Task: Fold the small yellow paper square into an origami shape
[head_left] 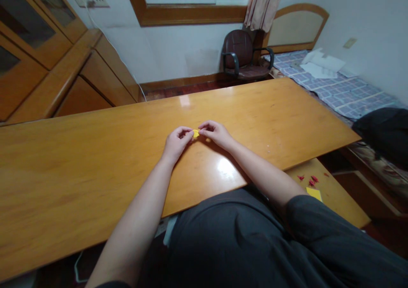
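Observation:
A small folded piece of yellow paper (196,133) sits between my two hands over the middle of a long wooden table (95,152). My left hand (177,141) pinches its left side with fingers curled together. My right hand (215,133) pinches its right side the same way. Most of the paper is hidden by my fingertips. Both forearms rest on or just above the tabletop.
A lower wooden surface (338,199) at the right carries a yellow paper square (314,193) and several small red folded pieces (310,180). A dark armchair (244,56) stands by the far wall, a bed (338,88) at right, wooden cabinets (47,54) at left.

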`<state>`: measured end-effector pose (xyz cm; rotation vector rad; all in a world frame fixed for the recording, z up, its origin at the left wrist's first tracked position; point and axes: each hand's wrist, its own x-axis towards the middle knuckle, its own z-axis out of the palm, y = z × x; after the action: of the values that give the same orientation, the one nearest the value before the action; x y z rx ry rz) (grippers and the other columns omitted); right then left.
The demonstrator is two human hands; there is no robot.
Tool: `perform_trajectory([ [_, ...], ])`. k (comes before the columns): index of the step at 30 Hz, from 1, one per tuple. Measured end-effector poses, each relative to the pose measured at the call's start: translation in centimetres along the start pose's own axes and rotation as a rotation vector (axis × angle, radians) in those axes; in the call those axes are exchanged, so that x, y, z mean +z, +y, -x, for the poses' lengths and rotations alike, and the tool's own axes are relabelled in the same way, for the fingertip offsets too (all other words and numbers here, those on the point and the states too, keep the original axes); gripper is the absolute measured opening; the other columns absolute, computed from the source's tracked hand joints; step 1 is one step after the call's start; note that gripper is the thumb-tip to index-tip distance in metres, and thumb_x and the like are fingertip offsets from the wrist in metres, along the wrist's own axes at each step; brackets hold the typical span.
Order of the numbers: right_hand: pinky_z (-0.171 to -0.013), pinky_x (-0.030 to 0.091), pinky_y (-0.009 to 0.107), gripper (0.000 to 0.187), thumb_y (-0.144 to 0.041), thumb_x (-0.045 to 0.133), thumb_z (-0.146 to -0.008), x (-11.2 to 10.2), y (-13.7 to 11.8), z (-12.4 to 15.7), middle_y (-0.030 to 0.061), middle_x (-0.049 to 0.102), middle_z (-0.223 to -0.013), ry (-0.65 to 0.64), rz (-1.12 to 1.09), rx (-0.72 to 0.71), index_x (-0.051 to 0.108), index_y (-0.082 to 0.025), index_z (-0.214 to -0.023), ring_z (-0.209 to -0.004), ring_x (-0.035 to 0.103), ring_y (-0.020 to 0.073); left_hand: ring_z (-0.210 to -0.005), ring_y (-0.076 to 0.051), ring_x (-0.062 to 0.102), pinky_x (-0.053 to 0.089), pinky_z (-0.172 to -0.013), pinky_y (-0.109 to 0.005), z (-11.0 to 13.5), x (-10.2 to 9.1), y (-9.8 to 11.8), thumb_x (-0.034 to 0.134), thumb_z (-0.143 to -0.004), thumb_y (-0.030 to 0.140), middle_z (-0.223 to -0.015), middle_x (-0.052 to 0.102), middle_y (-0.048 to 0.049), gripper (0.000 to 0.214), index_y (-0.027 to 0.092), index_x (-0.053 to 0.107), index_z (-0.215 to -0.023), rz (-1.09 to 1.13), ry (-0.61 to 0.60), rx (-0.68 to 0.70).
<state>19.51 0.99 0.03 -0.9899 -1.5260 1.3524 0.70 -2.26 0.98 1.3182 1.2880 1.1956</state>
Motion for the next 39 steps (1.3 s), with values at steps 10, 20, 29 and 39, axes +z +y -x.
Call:
perform_trajectory([
  [10, -0.071, 0.048, 0.025, 0.025, -0.036, 0.070, -0.079, 0.14, 0.01, 0.25, 0.0018, 0.070, -0.087, -0.041, 0.157, -0.096, 0.069, -0.017, -0.096, -0.078, 0.062, 0.0129, -0.068, -0.015, 0.062, 0.048, -0.065, -0.024, -0.09, -0.28, -0.92, 0.073, -0.075, 0.043, -0.075, 0.069, -0.0020, 0.026, 0.017, 0.071, -0.080, -0.103, -0.035, 0.026],
  [20, -0.067, 0.047, 0.023, 0.027, -0.036, 0.070, -0.079, 0.09, -0.28, 0.43, 0.0003, 0.069, -0.083, -0.042, 0.098, -0.065, 0.068, -0.017, -0.099, -0.074, 0.060, 0.0121, -0.063, -0.015, 0.062, 0.049, -0.065, -0.026, -0.19, -0.30, -0.67, 0.074, -0.072, 0.041, -0.069, 0.067, -0.0011, 0.026, 0.016, 0.069, -0.076, 0.014, -0.018, -0.015],
  [29, -0.070, 0.048, 0.024, 0.029, -0.038, 0.073, -0.076, -0.24, -0.18, -0.02, -0.0006, 0.068, -0.079, 0.042, -0.087, -0.018, 0.065, -0.018, -0.096, -0.071, 0.060, 0.0111, -0.061, -0.013, 0.061, 0.050, -0.062, -0.024, -0.24, -0.29, -0.74, 0.073, -0.073, 0.042, -0.069, 0.065, 0.0003, 0.026, 0.017, 0.066, -0.078, 0.043, 0.041, -0.030],
  [39, -0.070, 0.052, 0.025, 0.035, -0.029, 0.078, -0.071, 0.06, -0.61, 0.22, 0.0015, 0.069, -0.088, -0.087, -0.160, 0.032, 0.067, -0.018, -0.102, -0.076, 0.062, 0.0122, -0.064, -0.014, 0.063, 0.052, -0.065, -0.026, -0.17, 0.00, -0.72, 0.074, -0.073, 0.045, -0.072, 0.067, -0.0007, 0.030, 0.017, 0.066, -0.080, 0.064, 0.021, -0.017],
])
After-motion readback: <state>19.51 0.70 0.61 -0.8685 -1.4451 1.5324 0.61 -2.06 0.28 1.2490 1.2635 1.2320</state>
